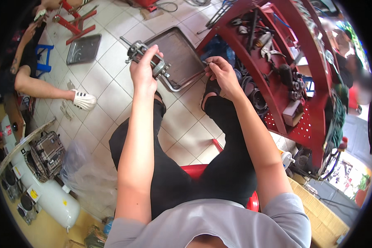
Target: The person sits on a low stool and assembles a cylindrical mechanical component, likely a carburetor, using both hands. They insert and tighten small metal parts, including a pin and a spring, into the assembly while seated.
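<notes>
Above the white tiled floor (111,95), seated on a red plastic stool (202,169), the person holds a grey metal mechanical assembly (146,58) out over the knees. Left hand (144,70) wrapped around the assembly's body, fingers closed over its top. Right hand (221,72) pinched tight on the end of a thin bent metal rod (182,84) that curves down and back to the assembly.

Labels: small yellow and white stickers on the white air tank (49,194) at lower left; print too small to make out. Pale cardboard box (292,113) on the lower shelf of the red rack (277,82).

Containers: large dark metal tray (182,53) on the floor just behind the assembly, contents not discernible. Smaller grey tray (84,48) further left, appears bare. Rack shelves hold dark round parts, pliers-like tools and oddments, jumbled.

Hard to tell: clear plastic bag (87,173) by the tank, contents unclear. Checked bag (48,153) beside it. Another person (33,74) sits at upper left, partly cut off by the rim. Right edge blurred.
</notes>
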`<state>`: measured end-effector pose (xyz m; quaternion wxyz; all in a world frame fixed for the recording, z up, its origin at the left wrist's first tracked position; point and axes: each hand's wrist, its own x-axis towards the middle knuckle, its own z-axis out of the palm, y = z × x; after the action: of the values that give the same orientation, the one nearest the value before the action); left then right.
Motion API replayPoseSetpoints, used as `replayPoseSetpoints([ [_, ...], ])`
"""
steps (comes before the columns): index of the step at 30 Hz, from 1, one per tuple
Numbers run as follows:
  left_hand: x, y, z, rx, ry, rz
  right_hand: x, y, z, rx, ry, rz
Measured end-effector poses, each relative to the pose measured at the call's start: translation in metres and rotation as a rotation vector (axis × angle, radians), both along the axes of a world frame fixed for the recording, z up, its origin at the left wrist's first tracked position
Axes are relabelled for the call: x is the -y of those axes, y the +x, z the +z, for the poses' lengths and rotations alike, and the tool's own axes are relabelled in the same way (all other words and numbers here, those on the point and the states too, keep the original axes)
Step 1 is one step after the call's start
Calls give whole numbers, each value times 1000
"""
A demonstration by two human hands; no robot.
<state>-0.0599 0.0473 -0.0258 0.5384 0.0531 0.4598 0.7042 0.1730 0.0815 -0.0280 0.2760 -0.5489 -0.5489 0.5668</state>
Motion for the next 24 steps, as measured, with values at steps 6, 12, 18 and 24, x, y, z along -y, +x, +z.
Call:
replayPoseSetpoints([
  [6,35,58,24,-6,133,-457,87,27,66,-494,-139,-105],
  [12,105,88,31,54,192,-536,119,25,46,-838,-223,-124],
  [18,134,83,31,140,194,-431,126,-5,42,-529,-13,-26],
  [24,140,80,14,159,207,-385,128,-14,15,-487,-38,-48],
])
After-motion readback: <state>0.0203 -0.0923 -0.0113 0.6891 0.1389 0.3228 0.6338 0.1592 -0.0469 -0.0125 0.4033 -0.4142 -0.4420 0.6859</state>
